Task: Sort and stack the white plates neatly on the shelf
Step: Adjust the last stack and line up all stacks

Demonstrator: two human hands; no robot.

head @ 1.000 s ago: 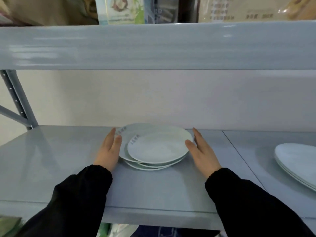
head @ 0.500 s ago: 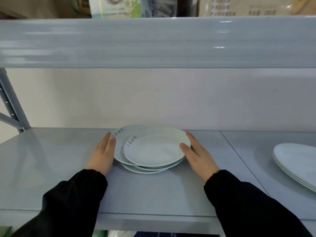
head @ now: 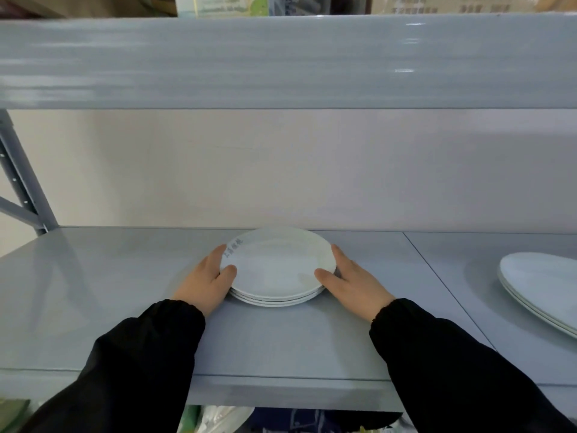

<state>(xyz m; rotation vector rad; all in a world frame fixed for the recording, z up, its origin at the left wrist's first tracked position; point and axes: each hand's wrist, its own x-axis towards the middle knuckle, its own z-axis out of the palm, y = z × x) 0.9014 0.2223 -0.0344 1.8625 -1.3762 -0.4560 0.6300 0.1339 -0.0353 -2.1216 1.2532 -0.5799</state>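
A stack of small white plates (head: pixel 276 270) sits in the middle of the grey shelf (head: pixel 125 301), its edges lined up, with blue lettering on the top plate's left rim. My left hand (head: pixel 207 281) presses against the stack's left edge, thumb on the top plate's rim. My right hand (head: pixel 349 282) cups the stack's right edge, thumb resting on the rim as well. Both arms wear black sleeves.
A second stack of larger white plates (head: pixel 546 285) lies at the right end of the shelf, partly cut off by the frame. The upper shelf board (head: pixel 281 60) hangs low overhead. A grey upright post (head: pixel 22 189) stands at the far left.
The plates were fanned out and offset; both hands have closed in from the sides and pushed them into one aligned stack.
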